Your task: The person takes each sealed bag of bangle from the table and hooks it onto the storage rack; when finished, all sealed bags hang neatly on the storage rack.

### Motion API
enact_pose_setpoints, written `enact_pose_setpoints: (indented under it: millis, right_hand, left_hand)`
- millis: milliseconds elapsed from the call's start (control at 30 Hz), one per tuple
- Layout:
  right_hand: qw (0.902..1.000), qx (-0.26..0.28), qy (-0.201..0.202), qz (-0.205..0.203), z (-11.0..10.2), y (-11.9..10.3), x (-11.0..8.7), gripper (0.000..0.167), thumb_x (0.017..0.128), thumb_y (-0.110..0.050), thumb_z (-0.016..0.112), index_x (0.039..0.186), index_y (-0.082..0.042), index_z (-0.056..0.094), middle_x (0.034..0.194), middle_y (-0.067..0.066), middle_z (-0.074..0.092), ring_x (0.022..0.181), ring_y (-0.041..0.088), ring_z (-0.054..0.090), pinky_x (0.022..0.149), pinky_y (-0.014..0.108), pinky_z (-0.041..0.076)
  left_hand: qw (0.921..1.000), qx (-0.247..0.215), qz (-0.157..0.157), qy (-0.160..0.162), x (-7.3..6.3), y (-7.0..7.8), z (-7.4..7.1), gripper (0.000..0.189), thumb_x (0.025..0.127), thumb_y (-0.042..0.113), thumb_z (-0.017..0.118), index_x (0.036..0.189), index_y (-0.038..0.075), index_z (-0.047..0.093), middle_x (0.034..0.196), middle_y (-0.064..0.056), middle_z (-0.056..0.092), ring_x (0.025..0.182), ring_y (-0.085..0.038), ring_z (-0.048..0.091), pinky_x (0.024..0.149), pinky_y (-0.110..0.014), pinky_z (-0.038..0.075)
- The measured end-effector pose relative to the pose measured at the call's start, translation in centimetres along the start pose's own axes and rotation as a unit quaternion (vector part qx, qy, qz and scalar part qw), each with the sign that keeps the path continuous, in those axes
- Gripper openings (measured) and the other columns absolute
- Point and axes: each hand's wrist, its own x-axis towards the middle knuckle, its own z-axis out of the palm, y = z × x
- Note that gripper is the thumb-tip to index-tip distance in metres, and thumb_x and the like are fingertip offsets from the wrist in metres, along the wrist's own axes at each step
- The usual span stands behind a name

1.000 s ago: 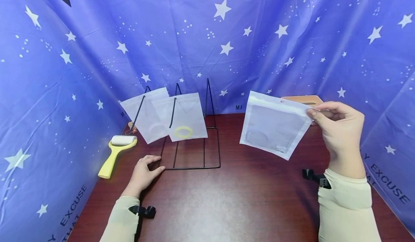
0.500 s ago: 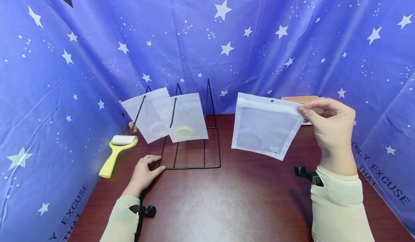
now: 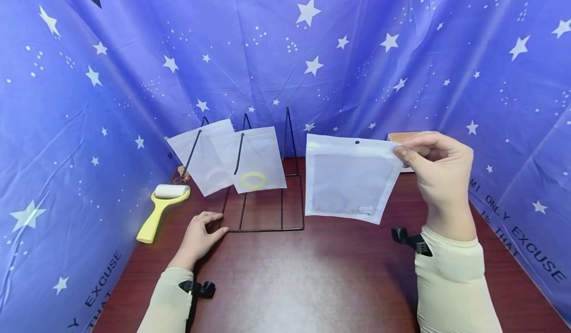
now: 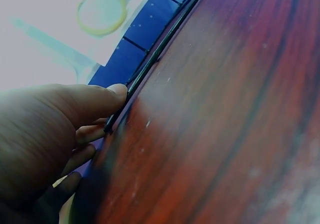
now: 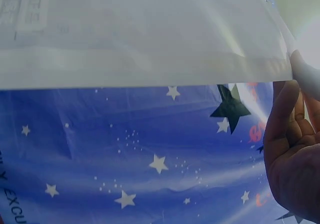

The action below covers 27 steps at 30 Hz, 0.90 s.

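Observation:
My right hand (image 3: 441, 172) pinches the upper right corner of a white translucent zip bag (image 3: 352, 179), held up above the table. The bag has a round hole in its top edge and small print low on its front. In the right wrist view the bag (image 5: 140, 34) stretches away from the thumb and fingers. My left hand (image 3: 198, 236) grips the front left corner of a black wire display rack (image 3: 267, 231), thumb on the wire in the left wrist view. Two similar bags hang from the rack's hooks: a tilted left bag (image 3: 198, 157) and a front bag (image 3: 263, 149) showing a yellow ring.
A yellow-handled roller (image 3: 156, 219) with a white head lies left of the rack. Behind my right hand is a partly hidden tan-topped box (image 3: 401, 136). Near the rack's left side sits a small orange-brown trinket (image 3: 183, 174). A blue starry curtain (image 3: 370, 50) surrounds the table.
My right hand has carried the bag leftward toward the rack, and the bag now faces the camera more squarely. My left hand and the two hanging bags have stayed in place.

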Motion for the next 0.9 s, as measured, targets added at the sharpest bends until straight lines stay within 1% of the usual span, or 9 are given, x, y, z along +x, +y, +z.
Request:
enact_pose_setpoints:
  millis: [167, 267, 400, 533, 700, 800, 867, 900]
  right_hand:
    - [1.0, 0.002, 0.0, -0.009, 1.0, 0.3, -0.3, 0.017, 0.072, 0.041, 0.066, 0.086, 0.033, 0.061, 0.09, 0.029, 0.073, 0.072, 0.026, 0.076, 0.062, 0.027, 0.059]
    - [0.9999, 0.006, 0.002, -0.016, 1.5, 0.5, -0.4, 0.018, 0.07, 0.042, 0.066, 0.085, 0.033, 0.061, 0.09, 0.029, 0.072, 0.072, 0.026, 0.076, 0.06, 0.026, 0.059]
    - [0.9994, 0.007, -0.015, -0.031, 2.2, 0.9, -0.3, 0.017, 0.068, 0.041, 0.067, 0.082, 0.033, 0.061, 0.084, 0.027, 0.071, 0.061, 0.022, 0.071, 0.053, 0.025, 0.055]
    - [0.999, 0.018, -0.031, -0.028, 2.7, 1.1, -0.5, 0.017, 0.07, 0.041, 0.066, 0.083, 0.032, 0.061, 0.077, 0.024, 0.071, 0.057, 0.02, 0.067, 0.053, 0.025, 0.055]
    - [0.9991, 0.025, -0.032, -0.013, 3.5, 1.2, -1.1, 0.017, 0.072, 0.041, 0.064, 0.086, 0.031, 0.062, 0.081, 0.023, 0.072, 0.064, 0.021, 0.071, 0.058, 0.026, 0.058]
    - [0.9992, 0.017, -0.035, -0.01, 3.9, 1.2, -1.3, 0.016, 0.073, 0.04, 0.065, 0.086, 0.03, 0.062, 0.082, 0.023, 0.072, 0.065, 0.021, 0.071, 0.059, 0.026, 0.057]
    - [0.9991, 0.015, -0.038, -0.009, 4.2, 1.3, -1.4, 0.016, 0.073, 0.04, 0.065, 0.085, 0.03, 0.062, 0.081, 0.023, 0.072, 0.064, 0.021, 0.071, 0.058, 0.026, 0.057]
    - [0.9991, 0.015, -0.04, -0.009, 4.3, 1.3, -1.4, 0.016, 0.073, 0.04, 0.065, 0.085, 0.03, 0.062, 0.082, 0.023, 0.072, 0.065, 0.021, 0.071, 0.058, 0.026, 0.057]
  left_hand:
    - [0.9997, 0.003, 0.017, 0.015, 0.2, 0.2, -0.1, 0.044, 0.086, 0.02, 0.088, 0.124, 0.002, 0.075, 0.123, -0.012, 0.069, 0.119, -0.039, 0.058, 0.103, -0.056, 0.043]
    - [0.9993, 0.0, 0.022, 0.028, 0.4, 0.4, -0.2, 0.044, 0.086, 0.02, 0.088, 0.124, 0.003, 0.075, 0.124, -0.011, 0.069, 0.12, -0.036, 0.059, 0.104, -0.054, 0.043]
    - [0.9987, -0.008, 0.024, 0.044, 0.5, 1.0, -0.5, 0.042, 0.088, 0.021, 0.086, 0.125, 0.005, 0.074, 0.123, -0.009, 0.069, 0.12, -0.033, 0.061, 0.104, -0.052, 0.045]
    - [0.998, -0.016, 0.026, 0.055, 0.7, 2.3, -1.0, 0.038, 0.092, 0.025, 0.083, 0.125, 0.007, 0.075, 0.123, -0.006, 0.07, 0.12, -0.029, 0.063, 0.1, -0.051, 0.048]
    - [0.9968, -0.033, 0.035, 0.064, 0.9, 4.2, -1.7, 0.035, 0.096, 0.031, 0.08, 0.125, 0.013, 0.075, 0.122, -0.001, 0.071, 0.12, -0.022, 0.064, 0.096, -0.048, 0.05]
    - [0.9951, -0.058, 0.045, 0.066, 1.0, 5.3, -2.0, 0.033, 0.096, 0.03, 0.08, 0.126, 0.016, 0.075, 0.122, 0.002, 0.071, 0.12, -0.02, 0.064, 0.097, -0.048, 0.05]
    - [0.9928, -0.082, 0.058, 0.065, 1.0, 6.2, -2.2, 0.033, 0.096, 0.027, 0.08, 0.126, 0.015, 0.075, 0.122, 0.001, 0.072, 0.118, -0.022, 0.065, 0.097, -0.049, 0.05]
    - [0.9913, -0.095, 0.066, 0.063, 1.0, 6.8, -2.4, 0.033, 0.096, 0.025, 0.08, 0.126, 0.014, 0.075, 0.122, 0.0, 0.072, 0.117, -0.024, 0.066, 0.097, -0.047, 0.05]
